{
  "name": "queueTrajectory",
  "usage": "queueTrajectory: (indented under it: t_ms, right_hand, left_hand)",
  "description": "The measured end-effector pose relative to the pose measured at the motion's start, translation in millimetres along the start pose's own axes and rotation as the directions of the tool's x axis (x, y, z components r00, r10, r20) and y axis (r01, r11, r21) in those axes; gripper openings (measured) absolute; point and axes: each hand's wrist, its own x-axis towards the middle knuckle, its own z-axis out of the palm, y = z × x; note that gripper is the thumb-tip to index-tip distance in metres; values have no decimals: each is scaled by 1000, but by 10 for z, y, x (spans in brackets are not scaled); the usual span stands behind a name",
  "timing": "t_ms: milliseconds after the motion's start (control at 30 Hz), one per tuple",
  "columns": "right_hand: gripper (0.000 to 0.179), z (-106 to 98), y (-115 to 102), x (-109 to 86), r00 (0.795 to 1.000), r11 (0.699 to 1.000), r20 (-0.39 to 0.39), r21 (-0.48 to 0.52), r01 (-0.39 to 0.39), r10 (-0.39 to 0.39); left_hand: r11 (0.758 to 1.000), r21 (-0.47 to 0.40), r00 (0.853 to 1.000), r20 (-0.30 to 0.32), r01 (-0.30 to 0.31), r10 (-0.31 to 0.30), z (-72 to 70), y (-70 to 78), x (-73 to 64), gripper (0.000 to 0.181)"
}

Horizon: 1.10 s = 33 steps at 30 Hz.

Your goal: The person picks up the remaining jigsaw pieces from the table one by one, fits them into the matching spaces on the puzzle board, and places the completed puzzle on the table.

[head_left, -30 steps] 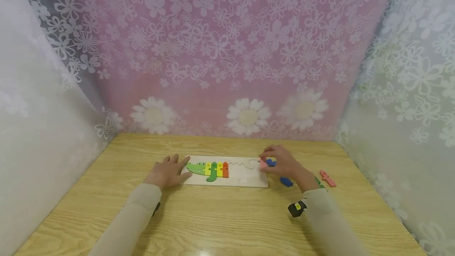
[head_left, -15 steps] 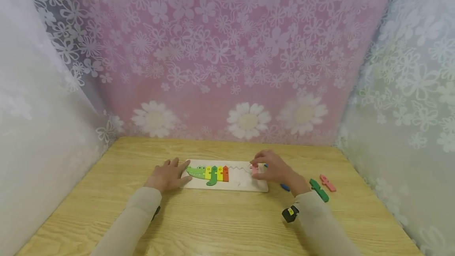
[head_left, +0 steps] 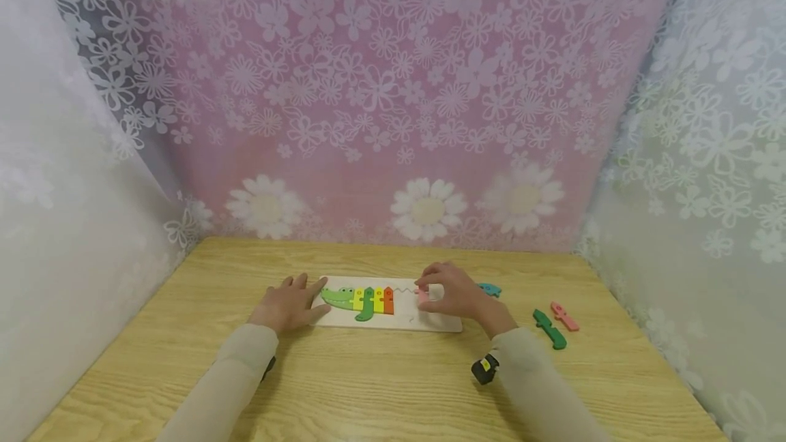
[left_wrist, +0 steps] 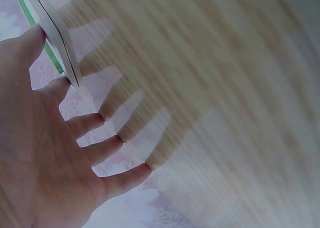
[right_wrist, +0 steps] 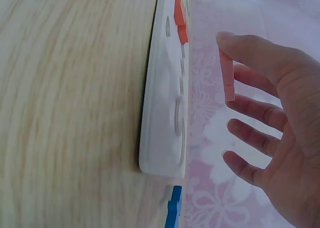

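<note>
A white puzzle board [head_left: 399, 323] lies on the wooden table, its outline groove bare towards the right. Set in its left part are a green crocodile head [head_left: 336, 298] and yellow, green and orange body pieces [head_left: 389, 301]. My left hand [head_left: 285, 304] has its fingers spread, thumb and index finger touching the board's left end. In the left wrist view, the other fingertips rest on the table. My right hand [head_left: 457, 293] pinches a pink puzzle piece [right_wrist: 228, 78] between thumb and fingers, held over the board just right of the orange piece.
To the right on the table lie a green puzzle piece [head_left: 550, 330] and another pink puzzle piece [head_left: 565, 316]. A light blue piece [head_left: 490, 289] shows behind my right wrist. Past the board's end is a dark blue piece [right_wrist: 174, 208]. A flowered curtain [head_left: 393, 101] hangs behind the table.
My right hand has moved left with the pink piece, from the board's right end to near the orange piece. The left hand stays at the board's left end.
</note>
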Motion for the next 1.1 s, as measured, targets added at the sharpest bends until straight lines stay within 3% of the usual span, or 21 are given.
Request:
queueTrajectory:
  t_ms: [500,1100]
  right_hand:
    - [42,152,-112,126,1000,1000,-1,-27,7,-7]
    - [42,300,-98,240,1000,1000,17,-5,2,-2]
  left_hand:
    - [1000,1,1000,13,3,-3,-49,27,-13,73]
    - [1000,-11,1000,11,2,-2,-40,26,-10,73]
